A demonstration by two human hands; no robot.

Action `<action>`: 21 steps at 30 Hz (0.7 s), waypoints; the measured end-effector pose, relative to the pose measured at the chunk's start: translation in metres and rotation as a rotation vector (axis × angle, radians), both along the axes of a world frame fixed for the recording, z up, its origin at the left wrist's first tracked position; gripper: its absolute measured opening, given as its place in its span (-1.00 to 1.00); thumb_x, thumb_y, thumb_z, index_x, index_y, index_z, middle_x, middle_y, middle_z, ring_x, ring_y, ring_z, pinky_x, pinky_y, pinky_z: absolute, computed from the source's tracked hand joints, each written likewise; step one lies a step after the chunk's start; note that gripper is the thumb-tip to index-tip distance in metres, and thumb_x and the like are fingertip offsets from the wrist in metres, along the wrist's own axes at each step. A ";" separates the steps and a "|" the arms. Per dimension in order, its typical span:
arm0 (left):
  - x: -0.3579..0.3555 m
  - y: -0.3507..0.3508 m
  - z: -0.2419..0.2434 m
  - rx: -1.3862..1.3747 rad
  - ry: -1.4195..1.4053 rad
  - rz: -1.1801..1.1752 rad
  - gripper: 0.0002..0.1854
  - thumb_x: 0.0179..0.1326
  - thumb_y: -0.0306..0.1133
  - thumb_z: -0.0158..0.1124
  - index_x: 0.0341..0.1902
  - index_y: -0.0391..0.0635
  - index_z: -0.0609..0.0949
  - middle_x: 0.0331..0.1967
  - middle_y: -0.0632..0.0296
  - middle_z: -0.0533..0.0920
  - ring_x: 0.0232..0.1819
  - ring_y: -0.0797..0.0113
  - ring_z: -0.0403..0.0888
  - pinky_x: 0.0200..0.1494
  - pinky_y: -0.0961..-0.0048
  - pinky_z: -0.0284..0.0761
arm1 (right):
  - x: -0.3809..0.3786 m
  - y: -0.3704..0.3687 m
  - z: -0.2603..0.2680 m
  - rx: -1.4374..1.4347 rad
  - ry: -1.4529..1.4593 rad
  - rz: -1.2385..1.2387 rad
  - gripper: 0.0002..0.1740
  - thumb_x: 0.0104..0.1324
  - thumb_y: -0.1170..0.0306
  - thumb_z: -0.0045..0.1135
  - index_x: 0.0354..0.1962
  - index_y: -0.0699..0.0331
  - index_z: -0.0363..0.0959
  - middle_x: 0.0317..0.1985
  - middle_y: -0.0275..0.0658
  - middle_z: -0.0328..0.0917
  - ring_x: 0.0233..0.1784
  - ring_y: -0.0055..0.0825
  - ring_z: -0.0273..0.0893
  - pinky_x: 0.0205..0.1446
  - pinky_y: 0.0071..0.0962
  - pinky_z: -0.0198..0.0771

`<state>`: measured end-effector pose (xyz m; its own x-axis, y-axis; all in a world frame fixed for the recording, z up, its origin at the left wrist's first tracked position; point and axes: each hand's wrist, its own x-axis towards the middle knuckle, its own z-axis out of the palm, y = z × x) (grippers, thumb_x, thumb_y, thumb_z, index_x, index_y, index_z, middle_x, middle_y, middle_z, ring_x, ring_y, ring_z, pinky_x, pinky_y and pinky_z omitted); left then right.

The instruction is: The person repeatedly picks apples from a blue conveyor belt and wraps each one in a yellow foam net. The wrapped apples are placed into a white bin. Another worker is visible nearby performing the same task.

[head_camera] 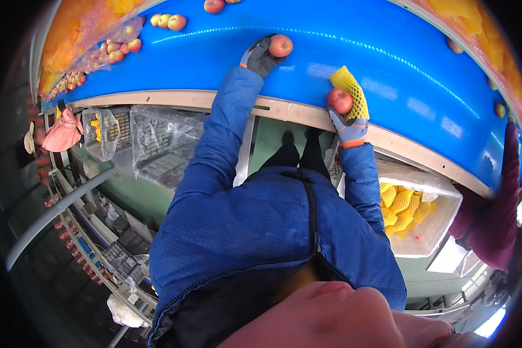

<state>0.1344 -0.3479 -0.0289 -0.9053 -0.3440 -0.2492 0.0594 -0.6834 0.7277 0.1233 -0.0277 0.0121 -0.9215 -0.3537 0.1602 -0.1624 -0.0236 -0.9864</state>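
Note:
My left hand [262, 56], in a grey work glove, grips a red apple [281, 45] over the blue conveyor belt [191, 61]. Nearer the belt's wooden edge, my right hand [350, 124] holds another red apple [339, 101]. A yellow foam net sleeve [356, 90] is held in that same hand, beside the apple rather than around it. The palm of the right glove is mostly hidden behind the apple and the net.
A white bin [426, 235] of yellow foam nets stands below the belt at right. Loose apples [168, 21] lie on the far left of the belt. A wooden rail [182, 98] edges it. People in a pink jacket [63, 130] and a maroon sleeve [500, 217] stand at either side.

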 end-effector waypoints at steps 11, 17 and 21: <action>0.029 -0.012 -0.018 0.568 0.184 -0.530 -0.36 0.22 -0.03 0.31 0.27 -0.09 0.38 0.15 -0.15 0.50 0.07 -0.09 0.57 -0.05 0.00 0.64 | 0.116 0.044 -0.038 -0.454 -0.756 0.554 -0.26 0.12 0.29 0.33 0.21 0.42 0.30 0.10 -0.07 0.50 0.19 -0.24 0.48 0.31 -0.28 0.33; 0.018 0.014 -0.004 0.463 0.086 -0.378 -0.46 0.32 0.16 0.05 0.09 -0.03 0.54 -0.05 -0.07 0.64 -0.09 0.00 0.66 -0.22 0.08 0.64 | 0.228 0.059 -0.295 -0.385 -1.651 -0.356 -0.53 0.19 0.04 0.24 -0.06 0.17 0.55 -0.29 -0.30 0.60 -0.34 -0.40 0.58 -0.26 -0.40 0.46; 0.024 0.015 -0.001 0.448 0.030 -0.409 -0.43 0.34 0.13 0.05 0.14 -0.10 0.52 0.07 -0.10 0.59 -0.03 -0.06 0.62 -0.17 0.10 0.59 | 0.231 0.116 -0.410 -0.481 -1.650 -0.821 -0.54 0.21 0.13 0.24 -0.02 0.21 0.52 -0.23 -0.29 0.60 -0.25 -0.41 0.58 -0.17 -0.41 0.46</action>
